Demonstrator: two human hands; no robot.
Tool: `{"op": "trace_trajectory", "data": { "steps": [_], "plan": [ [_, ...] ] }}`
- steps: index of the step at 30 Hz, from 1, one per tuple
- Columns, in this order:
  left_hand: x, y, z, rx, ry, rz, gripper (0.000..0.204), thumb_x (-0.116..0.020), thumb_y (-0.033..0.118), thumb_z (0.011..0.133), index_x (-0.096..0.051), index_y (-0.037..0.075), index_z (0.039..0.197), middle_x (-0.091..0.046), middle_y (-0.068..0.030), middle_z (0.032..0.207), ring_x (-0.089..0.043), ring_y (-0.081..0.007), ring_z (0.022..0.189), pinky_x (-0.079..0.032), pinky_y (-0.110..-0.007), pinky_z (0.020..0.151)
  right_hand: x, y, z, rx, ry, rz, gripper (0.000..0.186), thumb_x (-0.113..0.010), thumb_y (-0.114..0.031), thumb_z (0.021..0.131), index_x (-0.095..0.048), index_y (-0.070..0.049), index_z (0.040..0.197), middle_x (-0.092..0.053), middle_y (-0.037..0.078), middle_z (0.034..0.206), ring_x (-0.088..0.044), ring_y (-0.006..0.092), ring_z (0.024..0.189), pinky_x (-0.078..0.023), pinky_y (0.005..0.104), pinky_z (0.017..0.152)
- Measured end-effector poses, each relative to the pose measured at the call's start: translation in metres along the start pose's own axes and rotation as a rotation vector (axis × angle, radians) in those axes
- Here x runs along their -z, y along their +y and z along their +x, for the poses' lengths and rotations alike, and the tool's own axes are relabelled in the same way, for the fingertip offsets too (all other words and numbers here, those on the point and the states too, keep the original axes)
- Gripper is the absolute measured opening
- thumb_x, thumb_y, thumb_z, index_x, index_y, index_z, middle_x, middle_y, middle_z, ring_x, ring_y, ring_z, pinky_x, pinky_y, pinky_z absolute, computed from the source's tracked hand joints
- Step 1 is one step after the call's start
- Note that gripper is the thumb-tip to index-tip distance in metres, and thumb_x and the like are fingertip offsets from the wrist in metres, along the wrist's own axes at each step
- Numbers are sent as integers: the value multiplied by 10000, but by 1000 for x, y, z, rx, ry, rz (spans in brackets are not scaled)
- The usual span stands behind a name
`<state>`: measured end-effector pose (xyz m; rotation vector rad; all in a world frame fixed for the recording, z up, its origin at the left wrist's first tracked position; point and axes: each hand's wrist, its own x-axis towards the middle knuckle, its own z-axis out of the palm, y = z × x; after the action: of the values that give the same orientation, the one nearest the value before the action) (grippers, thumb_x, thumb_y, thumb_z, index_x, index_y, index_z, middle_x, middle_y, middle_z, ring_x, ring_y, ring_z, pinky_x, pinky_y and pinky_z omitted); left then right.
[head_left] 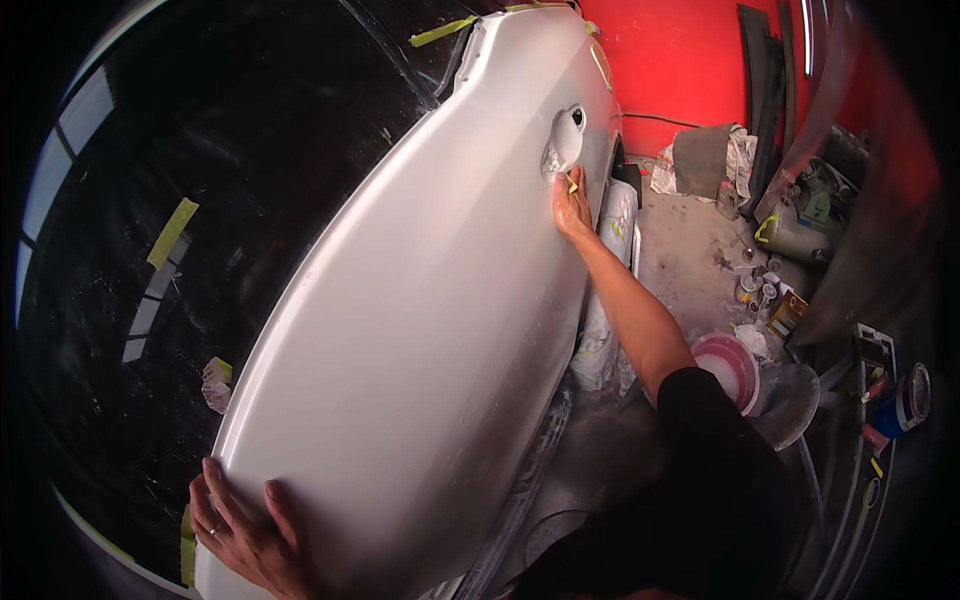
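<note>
A pale silver car door panel (400, 330) spans the middle of the view, its surface matte and cloudy. Far up on it is the door handle recess (566, 140), with a dark hole at its upper end. Just below that recess, the fingers of my right hand (573, 210) press on the panel, pinching a small yellow piece of sandpaper (573, 185), mostly hidden by the fingers. My left hand (250, 535) lies with spread fingers over the panel's near left edge, beside the dark window glass (270, 200), and holds nothing.
Green masking tape (172, 234) sticks to the glass. Wrapped covering (603, 340) lies along the car's lower side. On the floor at right stand a pink basin (735, 365) of cloudy water and several cans (747, 288). A cart (860, 480) holds a blue can (903, 403).
</note>
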<state>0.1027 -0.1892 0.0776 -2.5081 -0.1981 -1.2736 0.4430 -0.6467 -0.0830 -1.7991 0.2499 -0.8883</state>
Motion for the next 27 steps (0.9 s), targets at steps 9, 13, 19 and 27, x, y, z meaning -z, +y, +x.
{"op": "trace_trajectory", "data": {
  "steps": [9, 13, 19, 27],
  "plan": [
    [-11, -17, -5, 8, 13, 85, 548, -535, 376, 972, -486, 82, 1432, -499, -230, 1364, -455, -401, 1265, -374, -517, 1050, -22, 10, -84, 275, -84, -42, 749, -249, -456, 1034, -78, 85, 1524, -64, 316, 1590, -83, 452, 1483, -91, 464, 1222],
    [-2, -10, -3, 21, 1, 83, 550, -550, 373, 963, -496, 74, 1422, -505, -231, 1358, -457, -401, 1263, -377, -513, 1044, -11, -12, -58, 199, -137, 40, 751, -269, -444, 1035, -67, 88, 1523, -46, 321, 1590, -70, 451, 1486, -89, 463, 1222],
    [-10, -19, -5, 2, 24, 144, 569, -527, 383, 963, -488, 47, 1421, -501, -235, 1354, -456, -403, 1259, -362, -512, 1049, -53, -1, -199, 640, -143, -1, 806, -218, -518, 1035, -6, 83, 1527, 4, 337, 1585, -13, 446, 1493, -51, 470, 1225],
    [-4, -6, 0, 41, -37, 218, 702, -530, 486, 930, -421, 21, 1444, -468, -247, 1320, -426, -411, 1218, -338, -544, 1020, -53, -17, -92, 54, -21, 91, 834, -176, -548, 1020, -66, 115, 1514, -51, 326, 1590, -18, 416, 1502, -36, 496, 1221]
  ]
}}
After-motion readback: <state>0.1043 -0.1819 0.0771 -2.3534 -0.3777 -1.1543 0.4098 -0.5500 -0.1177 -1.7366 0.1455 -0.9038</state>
